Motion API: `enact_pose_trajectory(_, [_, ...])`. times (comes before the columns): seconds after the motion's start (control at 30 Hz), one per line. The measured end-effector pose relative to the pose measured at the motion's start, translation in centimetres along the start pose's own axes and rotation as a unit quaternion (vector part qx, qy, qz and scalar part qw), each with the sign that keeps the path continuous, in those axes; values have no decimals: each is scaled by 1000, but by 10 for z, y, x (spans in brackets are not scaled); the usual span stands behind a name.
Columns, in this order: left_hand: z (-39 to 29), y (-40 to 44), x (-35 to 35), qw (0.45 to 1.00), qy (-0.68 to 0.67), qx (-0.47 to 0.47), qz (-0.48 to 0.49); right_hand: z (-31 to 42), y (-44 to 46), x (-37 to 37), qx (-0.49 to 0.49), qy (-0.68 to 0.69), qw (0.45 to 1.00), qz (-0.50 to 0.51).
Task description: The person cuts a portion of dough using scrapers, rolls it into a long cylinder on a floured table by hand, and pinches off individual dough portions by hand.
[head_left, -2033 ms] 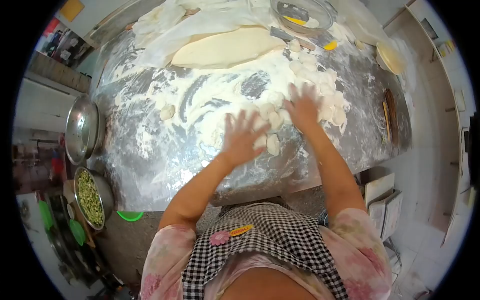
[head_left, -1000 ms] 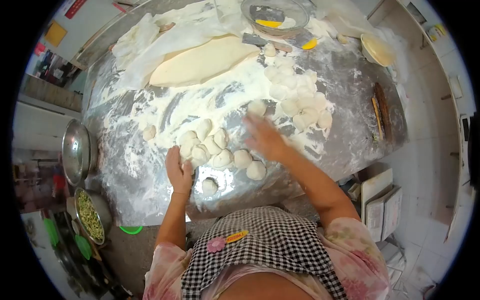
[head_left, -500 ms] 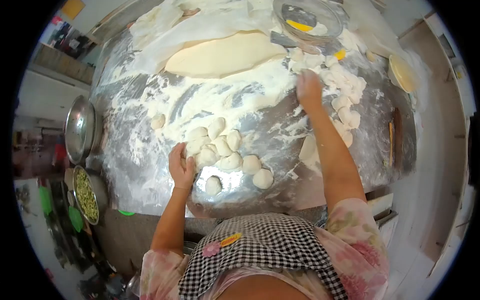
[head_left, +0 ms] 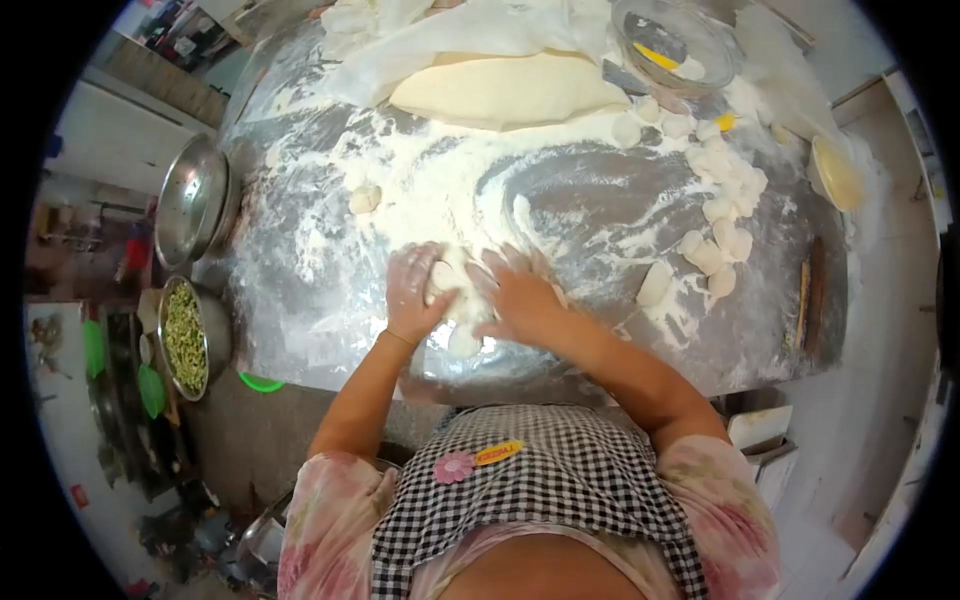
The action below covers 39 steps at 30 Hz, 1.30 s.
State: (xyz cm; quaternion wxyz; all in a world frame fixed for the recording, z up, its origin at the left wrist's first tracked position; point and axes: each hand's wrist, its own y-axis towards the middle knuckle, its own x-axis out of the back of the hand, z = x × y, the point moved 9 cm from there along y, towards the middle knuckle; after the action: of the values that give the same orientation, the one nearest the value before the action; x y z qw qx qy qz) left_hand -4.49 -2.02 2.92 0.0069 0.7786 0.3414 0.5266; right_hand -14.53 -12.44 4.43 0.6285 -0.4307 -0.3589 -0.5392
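My left hand [head_left: 413, 290] and my right hand [head_left: 518, 296] are close together on the floury table, fingers spread, cupped around a cluster of small dough pieces [head_left: 441, 280]. Most of that cluster is hidden under the palms and loose flour. Just below, one floured dough piece [head_left: 464, 341] shows between the wrists. A single dough ball [head_left: 365, 199] lies up and left of my left hand. Off to the right sit a lone dough piece [head_left: 655, 284] and a heap of floured dough pieces [head_left: 728, 178]. A long slab of dough [head_left: 510, 92] rests beyond the hands, partly under a cloth [head_left: 450, 35].
Steel bowls [head_left: 187, 200] and a bowl of chopped green filling [head_left: 186, 342] stand along the left edge. A clear bowl [head_left: 722, 65] with a yellow scraper [head_left: 655, 55] is at the back right. Sticks [head_left: 803, 305] and a yellowish bowl [head_left: 838, 172] are on the right.
My right hand has come from the dough heap at upper right to the middle, beside my left hand. A swept arc of flour marks the table, and the hands now cover the cluster.
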Motion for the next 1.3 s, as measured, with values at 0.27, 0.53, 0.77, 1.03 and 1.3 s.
enact_pose_trajectory(0.27, [-46, -10, -24, 964, -48, 56, 255, -14, -40, 9, -190, 168, 967, -2])
enact_pose_trajectory(0.53, [-164, 105, -37, 869, -445, 94, 194, -193, -102, 123, -193, 294, 873, -337])
enact_pose_trajectory(0.77, [-116, 36, -46, 963, -84, 55, 251, -159, -144, 101, -196, 157, 956, -149])
enact_pose_trajectory(1.03, [-110, -37, -90, 978, 61, 79, 182, -35, -145, -2, 121, 34, 991, -49])
enact_pose_trajectory(1.3, [-185, 120, -117, 977, -155, 117, 85, -228, -139, 83, -184, -60, 932, -306])
